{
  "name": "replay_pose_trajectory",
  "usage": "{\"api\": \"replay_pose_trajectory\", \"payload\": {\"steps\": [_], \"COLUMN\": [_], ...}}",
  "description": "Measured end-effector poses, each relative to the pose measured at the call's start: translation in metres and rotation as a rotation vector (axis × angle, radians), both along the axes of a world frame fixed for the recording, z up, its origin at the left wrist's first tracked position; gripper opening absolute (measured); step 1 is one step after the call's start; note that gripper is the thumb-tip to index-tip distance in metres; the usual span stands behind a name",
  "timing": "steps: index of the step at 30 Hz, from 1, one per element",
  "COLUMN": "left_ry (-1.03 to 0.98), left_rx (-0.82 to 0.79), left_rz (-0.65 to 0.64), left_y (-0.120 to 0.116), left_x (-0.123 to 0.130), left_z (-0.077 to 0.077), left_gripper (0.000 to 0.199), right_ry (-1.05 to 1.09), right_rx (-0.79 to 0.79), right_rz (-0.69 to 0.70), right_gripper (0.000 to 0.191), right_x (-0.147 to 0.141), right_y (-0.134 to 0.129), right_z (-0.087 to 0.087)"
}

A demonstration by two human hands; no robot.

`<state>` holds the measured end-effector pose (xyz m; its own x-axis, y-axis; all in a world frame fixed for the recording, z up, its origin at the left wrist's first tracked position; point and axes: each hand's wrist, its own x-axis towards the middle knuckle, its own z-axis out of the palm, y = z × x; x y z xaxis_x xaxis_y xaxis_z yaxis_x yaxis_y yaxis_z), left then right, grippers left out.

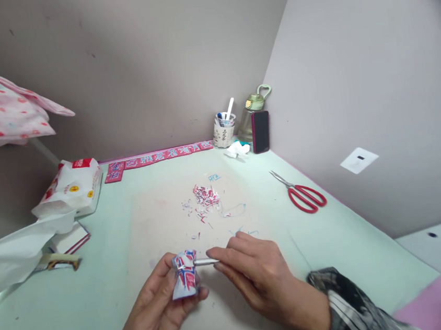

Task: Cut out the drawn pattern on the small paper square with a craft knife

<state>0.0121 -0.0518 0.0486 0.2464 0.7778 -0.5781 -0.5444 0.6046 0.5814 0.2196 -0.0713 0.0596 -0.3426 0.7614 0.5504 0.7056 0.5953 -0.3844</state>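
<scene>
My left hand (161,300) holds a small white paper piece (187,281) with red and blue markings, its fingers closed around the edges. From the right, my right hand (255,274) grips a thin silver tool (205,261), whose left end meets the paper piece; the tip itself is too small to make out. Beyond the hands, a pile of red and white paper scraps (206,198) lies on a beige area (150,214) of the pale green table.
Red-handled scissors (306,198) lie at the right. A pen jar (224,133), green bottle (245,123), phone (261,132) and crumpled tissue (238,150) stand or lie at the back. Red character cards (156,157) line the wall. A tissue pack (71,188) sits left.
</scene>
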Motion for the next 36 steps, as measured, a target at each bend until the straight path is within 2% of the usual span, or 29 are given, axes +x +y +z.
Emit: {"api": "replay_pose_trajectory", "payload": {"steps": [6, 12, 17, 25, 36], "left_ry": [-0.004, 0.03, 0.008, 0.004, 0.019], "left_rx": [0.049, 0.009, 0.027, 0.047, 0.055], "left_rz": [-0.013, 0.047, 0.012, -0.023, -0.05], "left_y": [0.001, -0.002, -0.003, -0.002, -0.002], "left_x": [0.0, 0.009, 0.008, -0.003, 0.005], "left_z": [0.001, 0.006, 0.005, 0.004, 0.001], "left_gripper": [0.04, 0.06, 0.054, 0.032, 0.05], "right_ry": [0.001, 0.008, -0.002, -0.001, -0.005], "right_rx": [-0.008, -0.026, -0.024, 0.001, -0.024], "right_rz": [-0.011, -0.028, -0.027, -0.034, -0.041], "right_gripper": [0.021, 0.021, 0.02, 0.02, 0.021], "right_x": [0.001, -0.002, -0.002, 0.0, -0.001], "right_y": [0.001, -0.001, 0.0, 0.001, 0.0], "right_z": [0.0, -0.001, -0.001, -0.002, -0.002]}}
